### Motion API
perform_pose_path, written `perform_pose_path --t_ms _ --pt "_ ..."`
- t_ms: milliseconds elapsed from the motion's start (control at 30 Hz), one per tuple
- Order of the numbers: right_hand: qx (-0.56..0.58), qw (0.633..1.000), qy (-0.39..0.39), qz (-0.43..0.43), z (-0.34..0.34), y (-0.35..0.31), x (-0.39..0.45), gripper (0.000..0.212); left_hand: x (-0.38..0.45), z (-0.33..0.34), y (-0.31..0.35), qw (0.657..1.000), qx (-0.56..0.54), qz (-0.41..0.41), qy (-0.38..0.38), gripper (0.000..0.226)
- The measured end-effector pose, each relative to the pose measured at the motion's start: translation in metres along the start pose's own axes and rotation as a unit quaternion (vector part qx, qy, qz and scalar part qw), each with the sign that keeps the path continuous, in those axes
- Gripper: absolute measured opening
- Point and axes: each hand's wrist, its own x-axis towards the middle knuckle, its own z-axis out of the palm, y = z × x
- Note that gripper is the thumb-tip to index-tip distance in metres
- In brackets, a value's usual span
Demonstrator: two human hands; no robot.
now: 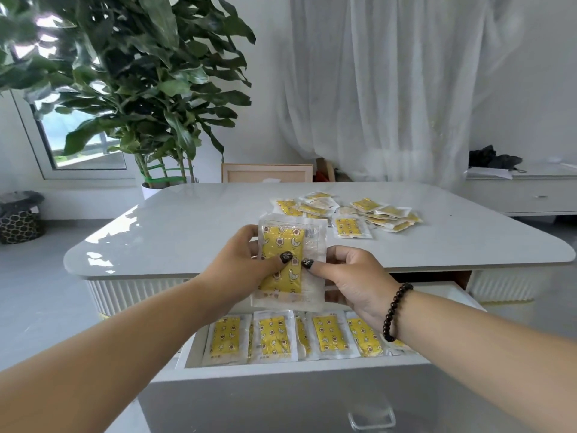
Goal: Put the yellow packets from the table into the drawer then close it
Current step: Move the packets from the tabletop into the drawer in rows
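Note:
A yellow packet in clear wrap is held upright above the open drawer, with at least one more packet stacked behind it. My left hand grips its left edge, thumb on the front. My right hand grips its right edge. Inside the drawer a row of several yellow packets stands side by side. A loose pile of yellow packets lies on the white table, beyond my hands to the right.
The drawer front carries a clear handle. A large potted plant stands behind the table on the left, a chair back at its far edge, a low white cabinet at the right, a patterned basket on the floor left.

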Motion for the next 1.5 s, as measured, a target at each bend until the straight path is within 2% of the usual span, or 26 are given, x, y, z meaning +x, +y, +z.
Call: perform_pose_path --t_ms 67,100,233,300,367,433,500,667,767,867,1033,1133,1233,1300,1400,1500 --pt "-0.011 1.0 0.007 -0.006 0.002 0.004 0.002 0.009 0.002 0.006 -0.004 1.0 0.017 -0.001 0.019 0.032" --pt "-0.016 1.0 0.008 -0.006 0.003 0.005 0.004 0.019 0.003 0.009 -0.006 0.999 0.027 -0.001 0.031 0.028" --pt "-0.053 0.999 0.008 -0.006 0.002 0.014 0.018 0.083 0.014 0.022 -0.014 0.997 0.048 -0.017 0.053 0.022" --pt "-0.072 0.997 0.001 0.0 -0.003 0.018 0.027 0.09 0.021 0.028 -0.019 0.997 0.046 -0.037 0.047 0.02" --pt "-0.115 0.993 0.0 0.019 -0.015 0.021 0.037 0.077 0.027 0.03 -0.026 0.997 0.052 -0.057 0.028 0.022" --pt "-0.163 0.986 0.012 0.038 -0.038 0.03 0.051 0.051 0.033 0.03 -0.034 0.996 0.046 -0.08 -0.001 0.034" --pt "-0.221 0.973 0.021 0.062 -0.063 0.039 0.063 0.035 0.036 0.026 -0.04 0.993 0.058 -0.102 -0.021 0.046" --pt "-0.47 0.875 -0.008 0.117 -0.117 0.065 0.067 0.014 0.046 0.013 -0.052 0.985 0.097 -0.134 -0.051 0.049" --pt "-0.485 0.856 0.037 0.175 -0.138 0.087 0.074 0.029 0.051 0.013 -0.058 0.977 0.127 -0.145 -0.086 0.049" --pt "-0.435 0.861 0.085 0.25 -0.146 0.108 0.083 0.019 0.055 0.02 -0.061 0.971 0.148 -0.143 -0.12 0.046" --pt "-0.403 0.857 0.083 0.311 -0.142 0.14 0.097 0.043 0.063 0.036 -0.069 0.96 0.178 -0.135 -0.169 0.048" --pt "-0.377 0.868 0.078 0.313 -0.139 0.148 0.108 0.053 0.071 0.043 -0.074 0.955 0.19 -0.136 -0.182 0.046" --pt "-0.41 0.853 0.059 0.317 -0.136 0.155 0.113 0.058 0.076 0.048 -0.078 0.951 0.2 -0.141 -0.187 0.045" --pt "-0.434 0.845 0.058 0.306 -0.134 0.157 0.113 0.052 0.081 0.049 -0.082 0.951 0.203 -0.146 -0.183 0.042" --pt "-0.476 0.835 0.062 0.269 -0.138 0.16 0.111 0.019 0.087 0.049 -0.086 0.952 0.206 -0.15 -0.171 0.038" --pt "-0.498 0.827 0.086 0.247 -0.141 0.163 0.109 0.031 0.09 0.048 -0.087 0.951 0.212 -0.148 -0.167 0.036"
